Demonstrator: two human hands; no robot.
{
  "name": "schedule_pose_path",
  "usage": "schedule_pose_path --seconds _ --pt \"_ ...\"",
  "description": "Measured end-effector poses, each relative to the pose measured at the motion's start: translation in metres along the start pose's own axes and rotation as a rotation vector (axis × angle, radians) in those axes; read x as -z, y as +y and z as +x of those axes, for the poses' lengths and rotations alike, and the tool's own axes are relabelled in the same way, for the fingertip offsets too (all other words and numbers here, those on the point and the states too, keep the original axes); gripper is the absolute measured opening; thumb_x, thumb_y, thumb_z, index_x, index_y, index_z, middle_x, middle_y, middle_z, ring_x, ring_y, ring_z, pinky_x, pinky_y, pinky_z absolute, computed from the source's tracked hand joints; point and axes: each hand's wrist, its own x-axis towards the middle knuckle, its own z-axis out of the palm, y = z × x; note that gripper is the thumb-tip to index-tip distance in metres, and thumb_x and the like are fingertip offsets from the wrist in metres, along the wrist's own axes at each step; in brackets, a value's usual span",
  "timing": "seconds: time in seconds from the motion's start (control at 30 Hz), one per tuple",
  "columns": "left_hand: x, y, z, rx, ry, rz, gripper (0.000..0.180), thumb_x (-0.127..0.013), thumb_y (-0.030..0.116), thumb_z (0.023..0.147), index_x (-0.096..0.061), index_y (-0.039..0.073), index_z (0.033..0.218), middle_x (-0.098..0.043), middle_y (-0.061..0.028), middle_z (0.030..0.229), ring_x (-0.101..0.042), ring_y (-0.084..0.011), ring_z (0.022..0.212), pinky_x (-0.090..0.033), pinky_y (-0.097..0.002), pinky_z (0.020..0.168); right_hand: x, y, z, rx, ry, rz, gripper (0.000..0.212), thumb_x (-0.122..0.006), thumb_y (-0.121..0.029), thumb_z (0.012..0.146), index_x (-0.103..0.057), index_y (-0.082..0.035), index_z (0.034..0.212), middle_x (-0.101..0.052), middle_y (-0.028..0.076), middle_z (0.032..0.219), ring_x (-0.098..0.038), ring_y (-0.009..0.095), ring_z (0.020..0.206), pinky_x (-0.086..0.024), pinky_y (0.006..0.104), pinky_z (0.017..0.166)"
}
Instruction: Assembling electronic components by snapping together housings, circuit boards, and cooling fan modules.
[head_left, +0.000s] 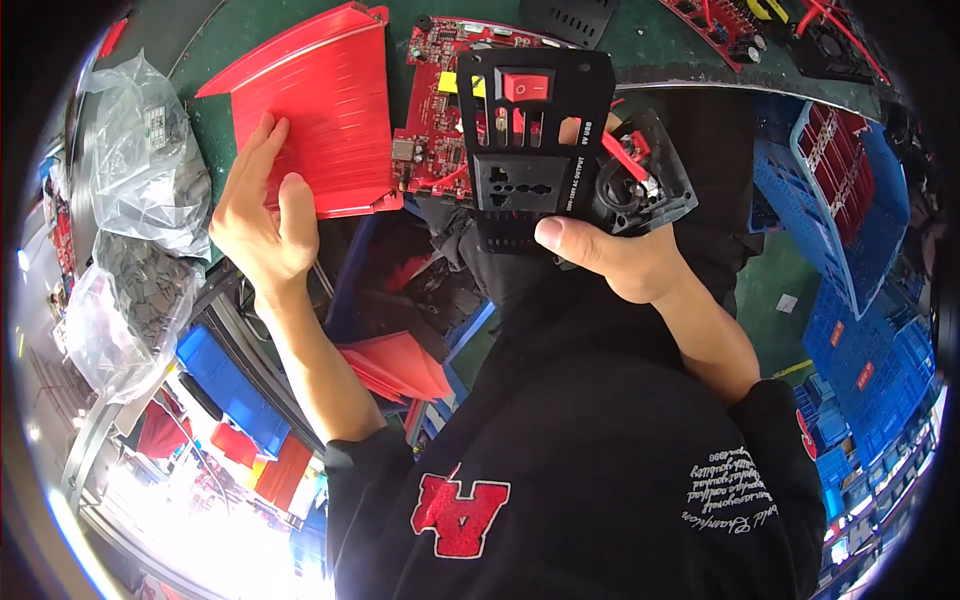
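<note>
My left hand [262, 225] lies against a ribbed red metal housing [330, 120] on the bench, fingers stretched over its near left part and thumb apart. My right hand [632, 262] grips a black end panel [588, 100] from below, thumb on its front lower edge. The panel is raised and carries a red rocker switch [526, 87], a socket [516, 186] and vent slots. Beside it, above my right hand, is a black round-framed part, fan-like [655, 195], with red wires; my right fingers are hidden behind these parts. A red circuit board [420, 150] lies partly behind the panel.
Clear plastic bags [150, 160] sit at the left bench edge. Another slotted black panel [568, 18] and a wired board [715, 30] lie at the back. Blue crates [780, 185] stand at the right. Below the bench are pink-red sheets [400, 368] and a blue bin [350, 275].
</note>
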Motion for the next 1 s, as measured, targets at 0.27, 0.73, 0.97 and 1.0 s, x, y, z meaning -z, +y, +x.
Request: schedule_pose_path --seconds 0.27,0.73,0.97,1.0 --pt "0.003 0.003 0.0 -0.006 -0.021 0.013 0.045 -0.052 0.015 0.072 -0.067 -0.006 0.109 -0.064 -0.0257 0.115 -0.063 -0.0378 0.108 -0.048 -0.039 0.096 0.009 -0.01 0.011 0.135 -0.163 -0.303 0.073 -0.077 0.002 0.074 -0.036 -0.006 0.133 -0.046 0.006 0.13 -0.045 0.017 0.122 -0.034 0.0378 0.105" --pt "0.001 0.017 0.003 0.075 -0.063 0.04 0.051 -0.05 0.016 0.068 -0.066 -0.007 0.111 -0.063 -0.0258 0.117 -0.062 -0.0395 0.111 -0.046 -0.0408 0.099 0.008 -0.013 0.022 0.083 -0.226 -0.164 0.051 -0.074 -0.004 0.071 -0.045 -0.007 0.113 -0.047 0.005 0.113 -0.046 0.015 0.104 -0.037 0.0338 0.093" --pt "0.004 0.016 0.005 0.068 -0.083 0.045 0.052 -0.049 0.021 0.071 -0.066 -0.008 0.111 -0.063 -0.0274 0.116 -0.063 -0.0388 0.109 -0.048 -0.04 0.096 0.003 -0.022 0.028 -0.009 -0.234 -0.04 0.044 -0.071 -0.001 0.071 -0.048 0.0 0.109 -0.05 0.007 0.104 -0.049 0.012 0.09 -0.043 0.028 0.079" --pt "0.004 0.015 0.004 0.07 -0.084 0.041 0.052 -0.049 0.021 0.071 -0.066 -0.008 0.111 -0.063 -0.0279 0.116 -0.063 -0.0389 0.108 -0.048 -0.0401 0.095 0.004 -0.022 0.028 -0.033 -0.23 -0.004 0.046 -0.07 0.0 0.071 -0.047 0.0 0.111 -0.05 0.007 0.104 -0.05 0.011 0.089 -0.044 0.0269 0.078"
